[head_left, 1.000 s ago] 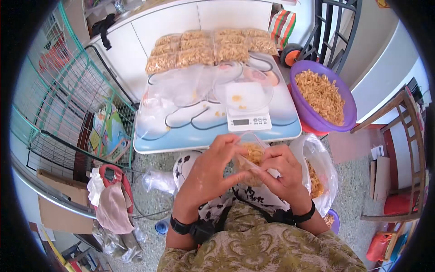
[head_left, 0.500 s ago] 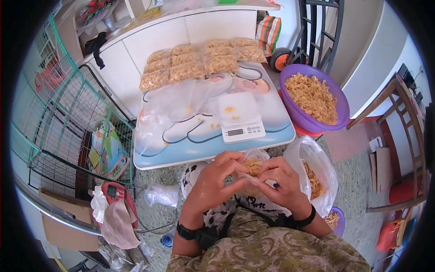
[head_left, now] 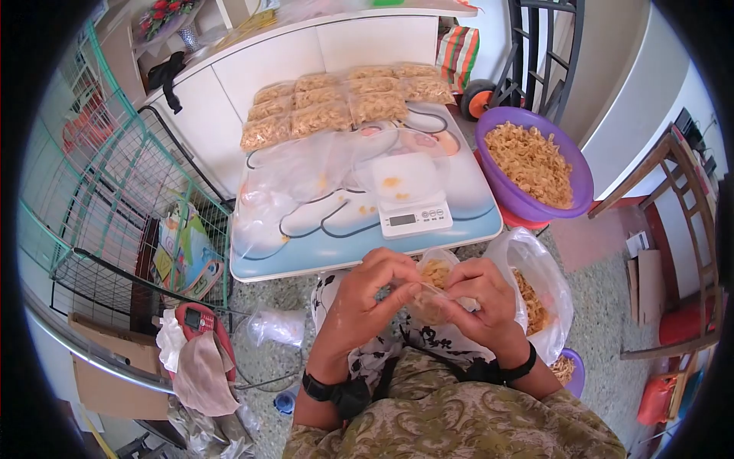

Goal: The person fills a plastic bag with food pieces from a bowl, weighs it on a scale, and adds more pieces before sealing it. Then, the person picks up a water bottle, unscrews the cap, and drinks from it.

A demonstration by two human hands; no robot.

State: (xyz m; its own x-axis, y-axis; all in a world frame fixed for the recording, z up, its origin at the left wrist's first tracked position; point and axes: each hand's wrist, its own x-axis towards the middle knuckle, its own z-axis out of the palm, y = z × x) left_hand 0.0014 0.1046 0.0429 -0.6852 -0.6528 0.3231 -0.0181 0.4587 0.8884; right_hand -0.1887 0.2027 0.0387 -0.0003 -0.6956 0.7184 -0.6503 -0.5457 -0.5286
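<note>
Between my two hands is a clear plastic bag (head_left: 436, 273) with yellowish dried pieces in it, held over my lap. My left hand (head_left: 376, 294) pinches the bag's edge between thumb and fingers. On the other side, my right hand (head_left: 483, 300) grips the same edge, its fingertips close to the left thumb. In front of them, a white digital scale (head_left: 417, 219) stands on the low table (head_left: 321, 256), with a few yellow bits on its pan. Beside my right hand, an open white plastic bag (head_left: 552, 294) holds more dried pieces.
Several filled clear bags (head_left: 321, 117) lie in rows at the table's back. Loose empty plastic bags (head_left: 306, 168) cover its left part. A purple basin (head_left: 579, 176) full of dried pieces stands at the right. A wire cage (head_left: 138, 191) is on the left, a wooden chair (head_left: 692, 206) at far right.
My fingers have shifted along the bag's edge, and the bag now hangs more open to view below and behind them. The whole view has moved slightly. Nothing on the table has moved.
</note>
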